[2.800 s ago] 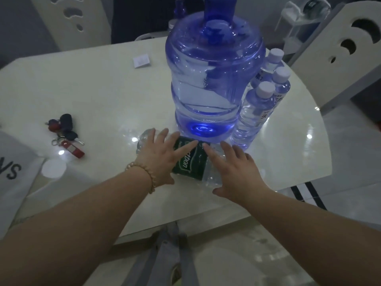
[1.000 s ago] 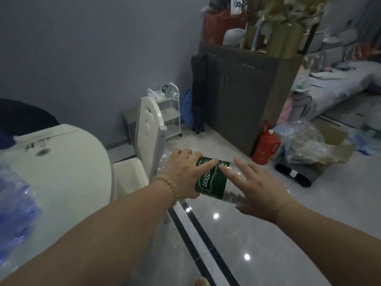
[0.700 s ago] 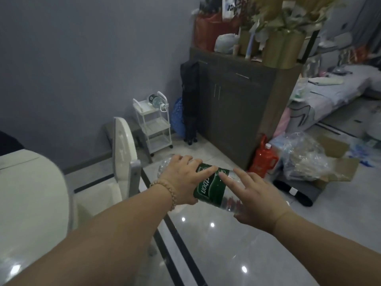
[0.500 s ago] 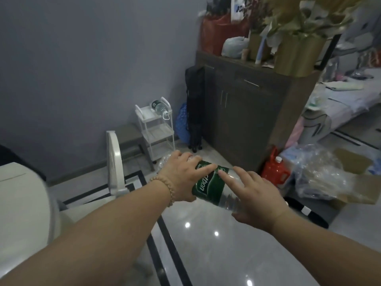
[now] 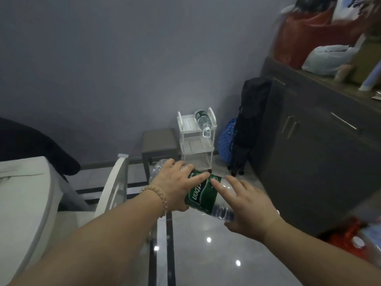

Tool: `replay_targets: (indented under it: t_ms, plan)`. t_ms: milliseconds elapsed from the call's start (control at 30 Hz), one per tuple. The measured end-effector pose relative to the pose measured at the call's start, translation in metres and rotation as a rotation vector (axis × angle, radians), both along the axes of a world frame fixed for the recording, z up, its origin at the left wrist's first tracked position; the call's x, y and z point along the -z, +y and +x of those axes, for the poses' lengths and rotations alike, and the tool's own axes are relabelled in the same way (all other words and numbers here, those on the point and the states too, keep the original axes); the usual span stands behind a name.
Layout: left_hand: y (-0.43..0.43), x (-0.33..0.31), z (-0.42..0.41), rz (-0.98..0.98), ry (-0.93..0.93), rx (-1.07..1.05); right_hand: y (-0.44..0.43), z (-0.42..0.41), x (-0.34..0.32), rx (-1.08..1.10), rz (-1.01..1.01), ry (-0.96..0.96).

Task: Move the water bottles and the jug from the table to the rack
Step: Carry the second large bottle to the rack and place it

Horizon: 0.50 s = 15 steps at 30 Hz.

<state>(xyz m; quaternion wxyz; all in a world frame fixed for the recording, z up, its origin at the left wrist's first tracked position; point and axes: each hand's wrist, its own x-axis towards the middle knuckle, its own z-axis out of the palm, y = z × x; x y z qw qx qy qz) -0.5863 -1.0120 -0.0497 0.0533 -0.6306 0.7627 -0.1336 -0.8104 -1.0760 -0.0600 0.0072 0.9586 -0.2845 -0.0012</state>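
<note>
Water bottle [image 5: 203, 198] carried sideways above the floor [image 5: 206, 261], green label up; left hand [image 5: 175, 186] and right hand [image 5: 247, 207] both clasp it, fingers wrapped over. Ahead, the white rack [image 5: 195, 145] holds a second bottle [image 5: 201, 118] on top.

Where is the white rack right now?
In the head view, the white rack stands centre frame against the grey wall, between a grey stool on its left and a blue bag on its right.
</note>
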Motion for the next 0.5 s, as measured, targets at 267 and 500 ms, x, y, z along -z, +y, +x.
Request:
replay_targets:
  t_ms: [267, 500]
  plan:
    - [-0.154, 0.025, 0.106, 0.046, -0.037, 0.019, -0.146, 0.105, 0.038, 0.035, 0.033, -0.032]
    - [-0.295, 0.026, 0.182, 0.127, -0.083, 0.120, -0.253, 0.183, 0.049, 0.179, 0.079, -0.048]
